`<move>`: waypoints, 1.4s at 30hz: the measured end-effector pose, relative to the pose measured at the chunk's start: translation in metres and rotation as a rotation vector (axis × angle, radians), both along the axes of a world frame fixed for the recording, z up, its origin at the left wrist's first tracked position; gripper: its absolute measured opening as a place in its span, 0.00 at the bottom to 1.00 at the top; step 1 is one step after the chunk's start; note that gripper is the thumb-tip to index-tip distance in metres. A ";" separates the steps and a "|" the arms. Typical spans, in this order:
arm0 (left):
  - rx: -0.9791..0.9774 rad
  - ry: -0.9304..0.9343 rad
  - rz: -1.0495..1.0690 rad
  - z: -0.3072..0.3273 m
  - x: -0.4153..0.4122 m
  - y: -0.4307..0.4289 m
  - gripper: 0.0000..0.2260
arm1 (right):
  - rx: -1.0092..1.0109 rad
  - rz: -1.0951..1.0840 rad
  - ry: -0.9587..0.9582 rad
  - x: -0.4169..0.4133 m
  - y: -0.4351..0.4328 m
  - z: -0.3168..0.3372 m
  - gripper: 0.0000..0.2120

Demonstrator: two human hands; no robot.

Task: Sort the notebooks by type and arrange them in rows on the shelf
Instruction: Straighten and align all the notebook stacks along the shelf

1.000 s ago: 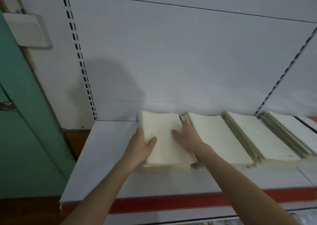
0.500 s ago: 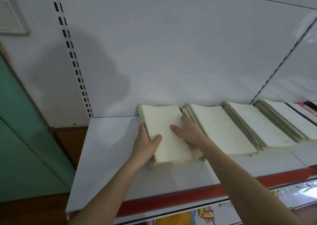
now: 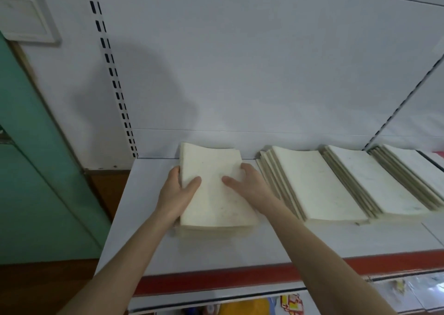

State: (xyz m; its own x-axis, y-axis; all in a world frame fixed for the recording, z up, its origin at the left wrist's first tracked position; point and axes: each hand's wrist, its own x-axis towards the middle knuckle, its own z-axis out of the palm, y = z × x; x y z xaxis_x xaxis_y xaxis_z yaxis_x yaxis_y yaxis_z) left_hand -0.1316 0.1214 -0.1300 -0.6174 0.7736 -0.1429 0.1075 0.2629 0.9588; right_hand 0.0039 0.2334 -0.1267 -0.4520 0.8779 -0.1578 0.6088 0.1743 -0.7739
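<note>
A stack of cream notebooks (image 3: 216, 194) lies on the white shelf (image 3: 149, 230), left of the other piles. My left hand (image 3: 176, 192) grips its left edge, thumb on the top cover and fingers down the side. My right hand (image 3: 247, 182) holds the right edge, thumb on top and fingers curled over the side. A gap separates this stack from a second, fanned stack (image 3: 310, 185). Two more stacks (image 3: 370, 177) (image 3: 415, 170) continue the row to the right.
The shelf has a red front strip (image 3: 240, 276) and a white back panel with slotted uprights (image 3: 113, 74). A green wall (image 3: 28, 170) stands at the left. Colourful packaged items (image 3: 290, 302) show on a lower shelf.
The leftmost stack, held by both hands, has shifted left, opening a gap between it and the second stack. My view has also moved.
</note>
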 end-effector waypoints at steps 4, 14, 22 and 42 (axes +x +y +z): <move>-0.090 0.019 -0.067 0.006 -0.016 0.000 0.22 | -0.069 -0.061 0.074 -0.005 0.006 -0.001 0.25; -0.091 0.005 -0.102 0.002 -0.021 0.020 0.14 | -0.231 -0.083 0.304 -0.014 0.016 -0.014 0.15; -0.059 -0.089 -0.099 0.004 -0.039 0.045 0.12 | -0.428 -0.125 0.455 -0.030 0.044 -0.008 0.18; 0.087 0.245 -0.269 -0.001 0.006 -0.063 0.33 | -0.145 0.331 0.161 0.053 -0.035 0.005 0.23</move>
